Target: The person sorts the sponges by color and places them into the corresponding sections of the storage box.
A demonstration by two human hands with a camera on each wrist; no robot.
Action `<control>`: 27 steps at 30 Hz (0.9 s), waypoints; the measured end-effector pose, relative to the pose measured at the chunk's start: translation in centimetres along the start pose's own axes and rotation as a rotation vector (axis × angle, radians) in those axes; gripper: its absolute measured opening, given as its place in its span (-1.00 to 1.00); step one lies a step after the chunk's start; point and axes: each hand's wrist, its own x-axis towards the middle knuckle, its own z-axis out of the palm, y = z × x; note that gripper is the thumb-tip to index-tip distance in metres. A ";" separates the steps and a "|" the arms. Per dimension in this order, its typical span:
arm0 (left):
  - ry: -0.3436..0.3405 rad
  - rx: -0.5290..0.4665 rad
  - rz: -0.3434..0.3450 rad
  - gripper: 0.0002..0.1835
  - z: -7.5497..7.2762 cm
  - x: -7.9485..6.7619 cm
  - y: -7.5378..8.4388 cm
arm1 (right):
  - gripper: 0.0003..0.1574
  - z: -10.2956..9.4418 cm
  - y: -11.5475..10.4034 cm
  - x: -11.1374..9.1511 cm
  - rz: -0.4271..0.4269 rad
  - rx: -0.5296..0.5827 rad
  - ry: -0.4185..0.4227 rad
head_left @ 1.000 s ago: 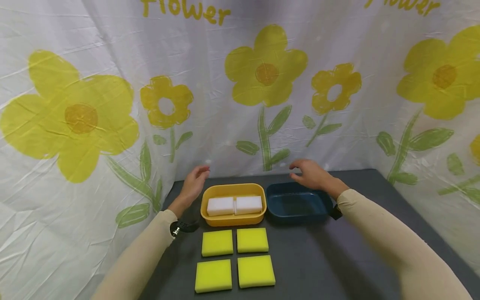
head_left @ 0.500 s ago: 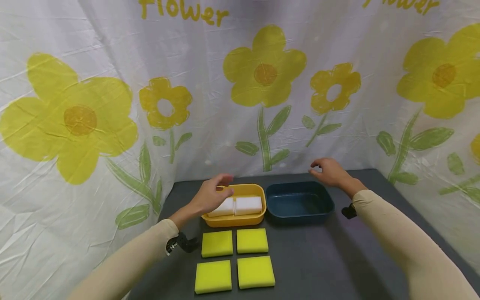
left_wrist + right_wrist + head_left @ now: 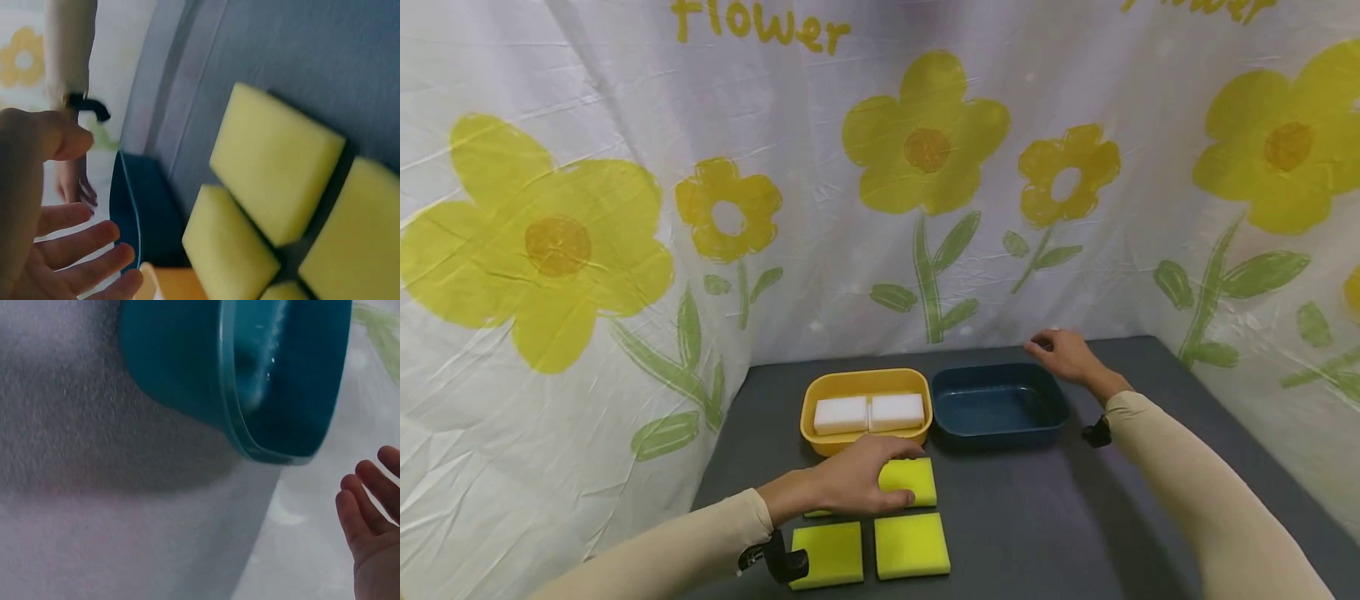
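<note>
four flat, square yellow foam slabs (image 3: 912,545) lie two-by-two on the dark grey desk (image 3: 1000,525), at 6 o'clock from the shallow, rounded yellow tub (image 3: 867,380); the narrow gaps probably leave each edge reachable. the left hand (image 3: 856,478) hangs over the two far slabs, mostly hiding one, thumb and fingers spread apart and holding nothing; the space between them faces 3 o'clock, seemingly wide enough for a slab. two white rectangular blocks (image 3: 841,415) rest side by side in the yellow tub, whose walls presumably keep them from sliding. the rounded dark blue plastic tub (image 3: 996,437) sits at its 3 o'clock, just beside it. the right hand (image 3: 1066,354), fingers loosely bent and gripping nothing, hovers at the blue tub's 2 o'clock, apart from the rim, perhaps idle.
</note>
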 end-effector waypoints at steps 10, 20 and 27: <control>-0.147 0.510 0.085 -0.32 3.6 -0.5 1.5 | -0.34 2.5 0.2 0.4 0.106 0.073 -0.057; -0.220 0.571 0.001 -0.45 6.4 -0.3 2.0 | -0.24 4.3 1.8 0.3 0.210 0.135 -0.046; -0.195 0.590 -0.016 -0.51 7.3 -0.5 1.9 | -0.14 5.1 1.9 -0.1 0.265 0.172 -0.098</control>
